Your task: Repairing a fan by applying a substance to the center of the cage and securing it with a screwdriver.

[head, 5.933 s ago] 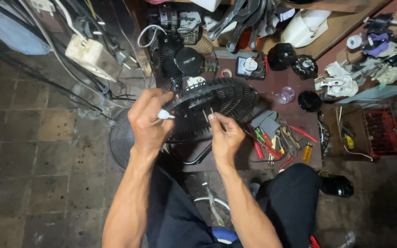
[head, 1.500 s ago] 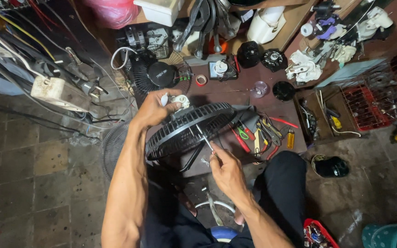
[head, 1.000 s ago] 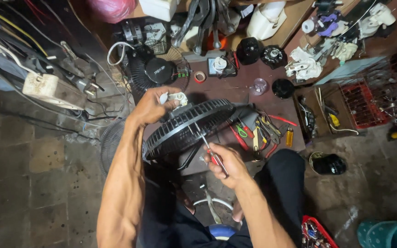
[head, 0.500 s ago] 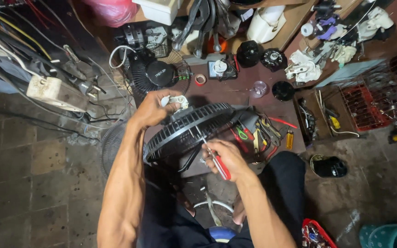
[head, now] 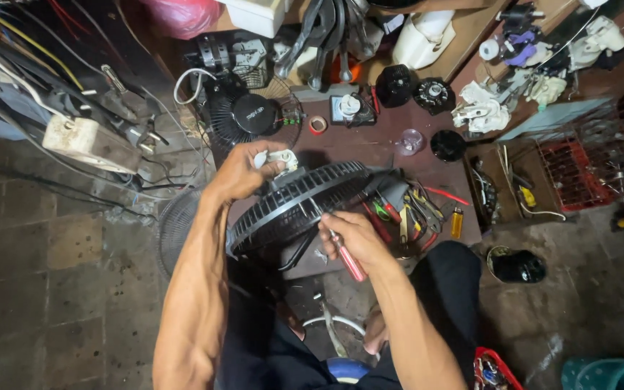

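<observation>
Black plastic, round and ribbed, the fan guard [head: 294, 206] is the biggest piece in play: it sits tilted over the person's lap, in front of the low brown board [head: 370, 141] strewn with parts, its rim towards the right hand. Behind it, near the left hand, the white plastic motor housing [head: 281, 157] shows just above the guard's edge.

Next in size, the left hand [head: 240, 172] is wrapped around that white housing at the guard's upper rim, fingers closed on it, bracing the whole assembly. Judging by this, the steadying hand should keep the guard from rocking, since any tilt would throw the tool off its seat.

Smaller, the right hand [head: 349, 237] is closed around a red-handled screwdriver [head: 348, 256], whose thin metal shaft runs up and left to the guard's ribs; whether the tip sits in a screw head I cannot tell. To do this well, the shaft probably wants to stay square to the fastener, with firm pressure along its length before turning, so the tip does not slip and scar the plastic.

Smallest, a cluster of loose hand tools with red, green and yellow grips [head: 402, 209] lies just beside the guard on the board, and a small yellow lighter [head: 457, 222] lies near them.
</observation>
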